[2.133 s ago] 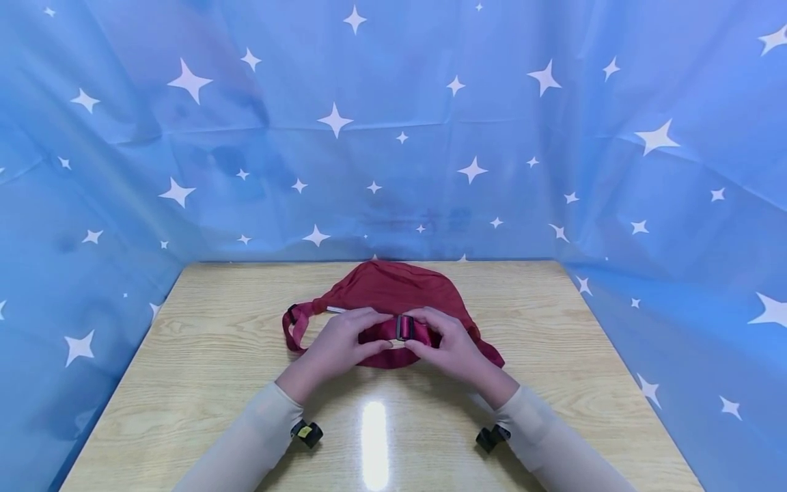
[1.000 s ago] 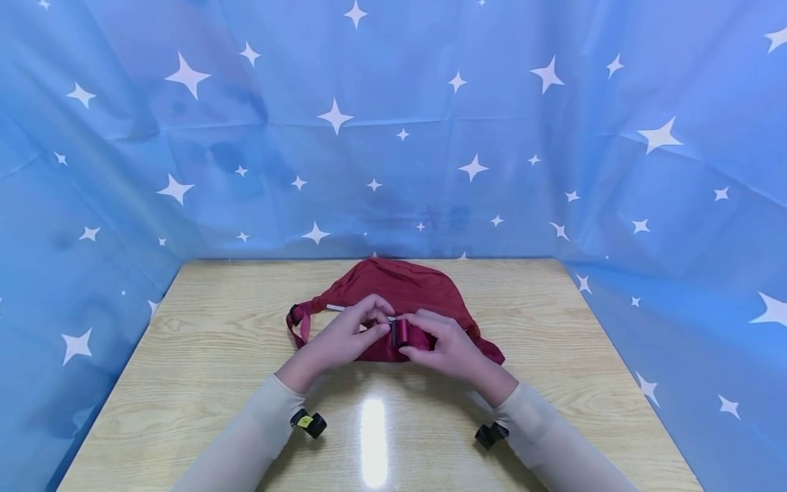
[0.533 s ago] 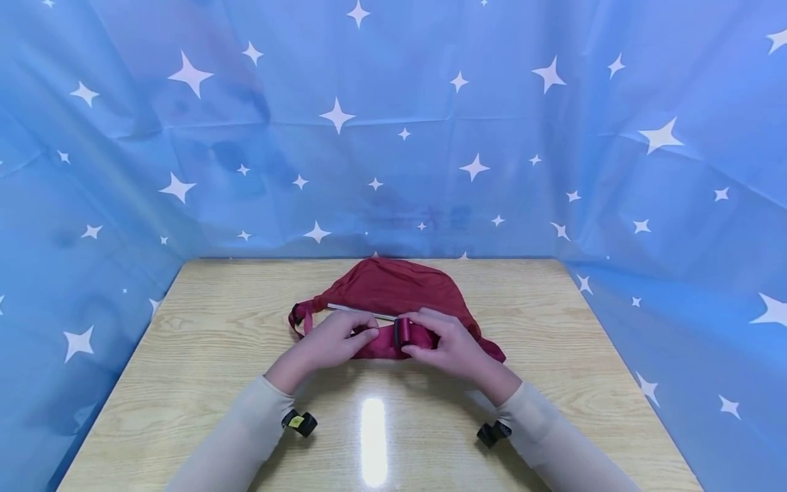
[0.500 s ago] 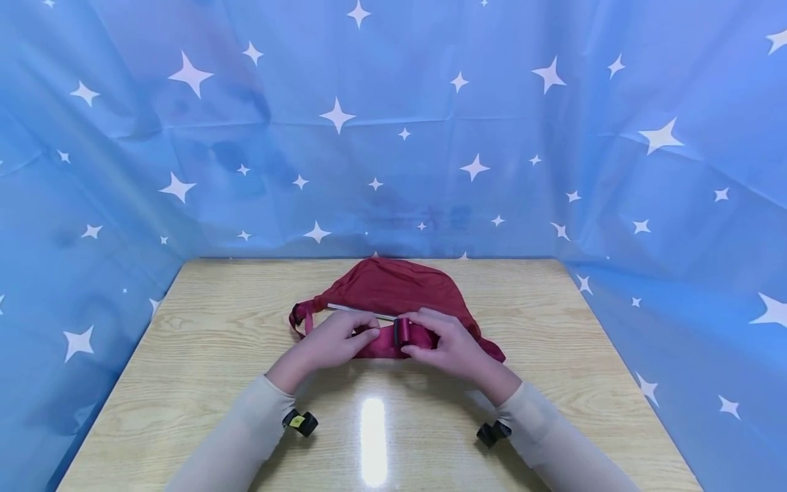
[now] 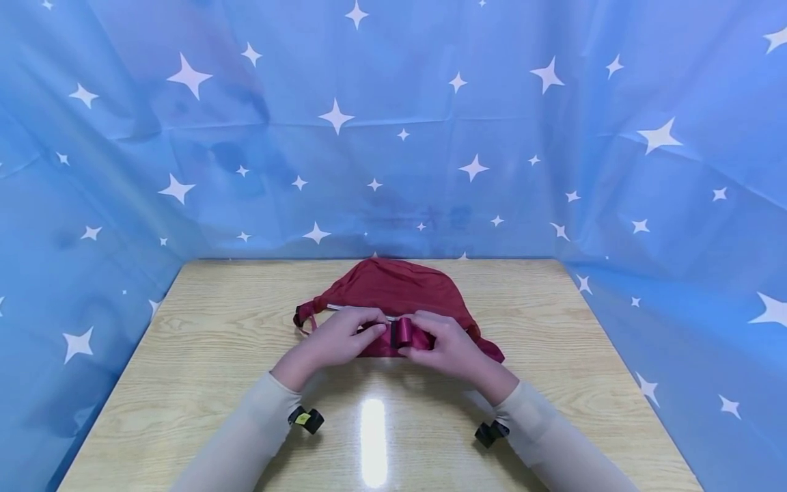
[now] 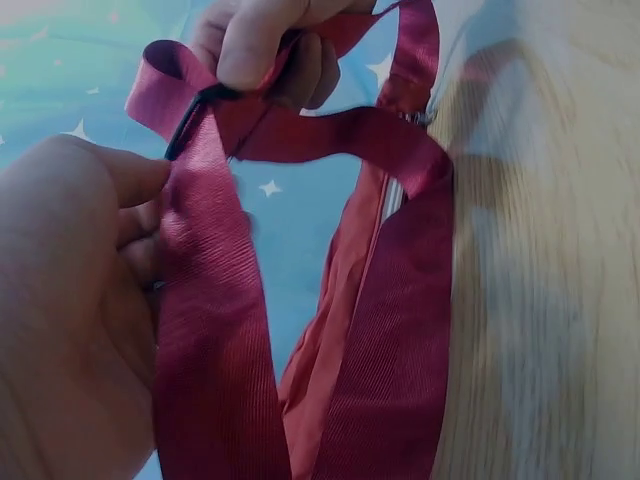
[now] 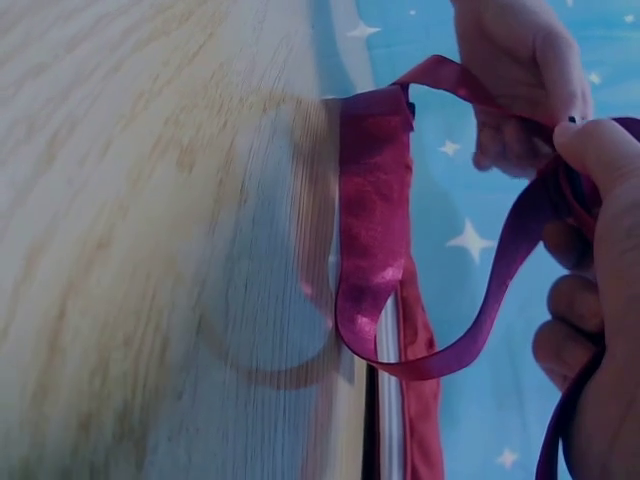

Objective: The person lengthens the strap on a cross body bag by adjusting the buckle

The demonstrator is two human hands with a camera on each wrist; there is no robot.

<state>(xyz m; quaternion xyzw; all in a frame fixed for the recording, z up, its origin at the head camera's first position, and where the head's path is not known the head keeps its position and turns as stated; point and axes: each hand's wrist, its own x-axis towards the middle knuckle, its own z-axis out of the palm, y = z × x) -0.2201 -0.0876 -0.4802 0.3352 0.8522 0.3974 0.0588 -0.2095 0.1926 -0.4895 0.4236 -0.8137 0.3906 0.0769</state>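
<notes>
A red waist bag [image 5: 399, 287] lies on the table with its flat strap [image 5: 376, 347] raised in front of it. My right hand [image 5: 451, 347] pinches the black slider buckle [image 5: 394, 335] and the small strap loop [image 5: 403, 333] bulging from it. Just left of the buckle, my left hand [image 5: 338, 338] pinches the strap between thumb and forefinger. Both hands are close together, and in the left wrist view the buckle [image 6: 187, 125] sits between them. A slack bend of strap [image 7: 450, 355] hangs below my right hand in the right wrist view. Curled fingers partly cover the strap.
The wooden table [image 5: 215, 383] extends around the bag and toward me. A blue star-patterned cloth [image 5: 393, 137] hangs behind the table and along both sides. A pale zipper [image 7: 388, 430] runs along the bag's edge. Black wrist cameras [image 5: 306, 419] sit at the sleeve cuffs.
My left hand moved left along the strap, then back right to the buckle. A strap loop has grown at the buckle, and the loop at the bag's left end has shrunk.
</notes>
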